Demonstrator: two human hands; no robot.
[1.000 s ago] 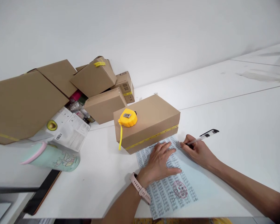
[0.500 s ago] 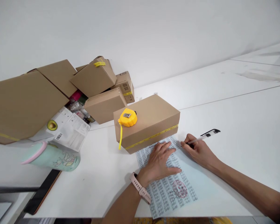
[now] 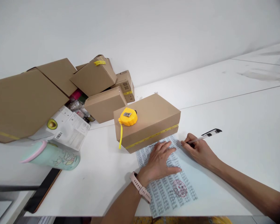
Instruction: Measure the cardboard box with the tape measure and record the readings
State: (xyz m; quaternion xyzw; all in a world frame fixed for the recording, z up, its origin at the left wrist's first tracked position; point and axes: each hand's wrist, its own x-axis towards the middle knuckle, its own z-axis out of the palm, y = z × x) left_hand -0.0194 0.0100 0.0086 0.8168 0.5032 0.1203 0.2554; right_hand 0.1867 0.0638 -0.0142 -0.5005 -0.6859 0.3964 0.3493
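White table (image 3: 235,124) against a plain white wall (image 3: 154,31). Landmark for all positions is the closed brown cardboard box with a yellow tape band (image 3: 154,115), standing mid-table.

Change over the last second: next to none. Both hands sit where they were, and the pen's black end has drifted a touch away from the box. The small shift of everything else looks like head motion. Reading: the pen tip stays at the same spot on the sheet, so the writing there has not moved on.

- Left hand (image 3: 160,161): flat, palm down, fingers slightly spread, pressing on the pale printed paper sheet (image 3: 196,180). The fingertips are just in front of the box. Pink watch strap (image 3: 140,188) on the wrist.
- Right hand (image 3: 199,151): fingers pinched around a clear-barrelled pen with a black cap (image 3: 206,136). The tip is on the sheet's top edge, close to the box's front right corner.
- The sheet lies directly in front of the box, its far edge tucked against the box's base. It carries a red round stamp (image 3: 180,188).

Counts:
- Hands: 2
- Pen: 1
- Sheet: 1
- Yellow tape measure (image 3: 128,117): 1, on the box's top left end
- Cardboard boxes: 6 clearly, the landmark plus 5 heaped behind and left of it (image 3: 94,76)
- White avocado-printed carton (image 3: 65,127): 1, left of the box
- Mint tumbler with pink rim (image 3: 51,155): 1, lying on its side farther left
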